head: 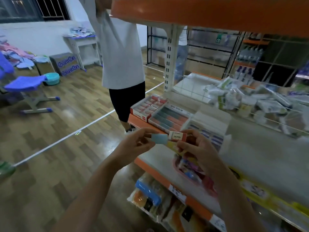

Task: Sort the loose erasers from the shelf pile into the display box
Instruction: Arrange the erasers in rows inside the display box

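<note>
My left hand (136, 144) pinches a pale blue eraser (159, 138) in front of the shelf edge. My right hand (195, 144) grips a white and orange 2B eraser (177, 136) right beside it, along with what looks like a yellow wrapped piece below. Behind the hands, on the white shelf (250, 148), stand three display boxes: a red one (148, 106) with white erasers, a middle one (168, 117) with grey and orange erasers, and a white one (207, 129) with blue-sleeved erasers. A pink tray (192, 173) of mixed loose items lies under my right wrist.
A person in a white shirt (120, 56) stands at the shelf's left end. A wire divider (250, 106) fences off packaged goods behind. An orange upper shelf (209, 12) hangs overhead. Packets fill the lower shelf (158, 206). Wooden floor with a purple stool (28, 87) lies left.
</note>
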Available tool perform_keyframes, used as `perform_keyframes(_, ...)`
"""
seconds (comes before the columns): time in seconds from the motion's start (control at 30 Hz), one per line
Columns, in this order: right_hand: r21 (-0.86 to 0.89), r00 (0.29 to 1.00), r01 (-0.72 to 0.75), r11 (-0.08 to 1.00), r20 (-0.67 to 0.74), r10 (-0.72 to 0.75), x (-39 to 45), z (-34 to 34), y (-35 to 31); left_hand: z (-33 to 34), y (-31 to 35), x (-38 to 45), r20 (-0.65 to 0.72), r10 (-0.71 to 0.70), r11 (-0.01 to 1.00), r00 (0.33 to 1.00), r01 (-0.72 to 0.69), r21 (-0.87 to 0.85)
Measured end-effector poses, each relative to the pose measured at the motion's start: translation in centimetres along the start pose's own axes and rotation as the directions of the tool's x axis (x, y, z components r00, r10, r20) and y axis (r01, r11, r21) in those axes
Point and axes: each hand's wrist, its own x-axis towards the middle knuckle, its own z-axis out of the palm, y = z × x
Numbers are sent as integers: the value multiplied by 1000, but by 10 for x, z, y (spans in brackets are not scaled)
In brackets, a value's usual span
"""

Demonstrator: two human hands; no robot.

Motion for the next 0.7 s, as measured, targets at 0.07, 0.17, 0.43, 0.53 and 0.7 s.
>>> perform_keyframes(0.07, -64, 1000, 8, 998, -8, -9, 27, 7, 1, -20, -12, 18, -2, -2, 1000, 1000, 2, -4)
perform_keyframes(0.17, -259, 998, 13, 966, -49, -26, 65, 17, -5, -49, -31, 45, -1, -6, 1000, 1000, 6, 7)
perform_keyframes(0.43, -538, 994, -21, 843, -100, -39, 159, 41, -5, -107, -67, 103, 27, 8, 1000, 1000, -8, 21)
perform_keyframes(0.53, -624, 991, -61, 779, -133, -29, 191, 49, 2, -127, -79, 130, 50, 23, 1000, 999, -24, 8)
perform_keyframes(0.7, -765, 959, -149, 627, -266, -96, 242, 61, 13, -158, -103, 169, 126, 79, 996, 989, -83, 24)
